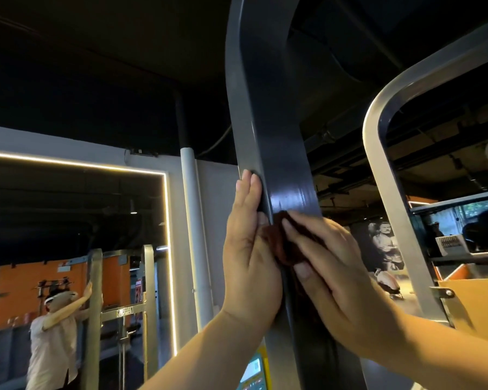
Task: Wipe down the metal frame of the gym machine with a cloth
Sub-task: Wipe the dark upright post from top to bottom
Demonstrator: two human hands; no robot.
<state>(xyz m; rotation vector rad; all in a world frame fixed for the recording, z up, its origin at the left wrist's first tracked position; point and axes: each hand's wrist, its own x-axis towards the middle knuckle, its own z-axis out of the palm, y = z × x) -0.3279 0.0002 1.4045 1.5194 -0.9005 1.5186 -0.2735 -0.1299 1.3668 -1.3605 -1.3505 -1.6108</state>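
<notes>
A: Head view. State of the hands?
B: Left hand [248, 249] is flat with fingers straight, laid along the left edge of the dark grey, flat-faced metal frame post [282, 153]; it holds nothing. Right hand [335, 277] presses a bunched dark reddish-brown cloth [281, 246] onto the post's front face, fingers nearly straight, thumb at the cloth's lower edge.
A: Axis?
B: Post runs near vertical. Most of its visible length lies above the cloth, up to the bend. Right hand has the cloth, so I judge the next stroke goes upward along the post, left hand steadying.
</notes>
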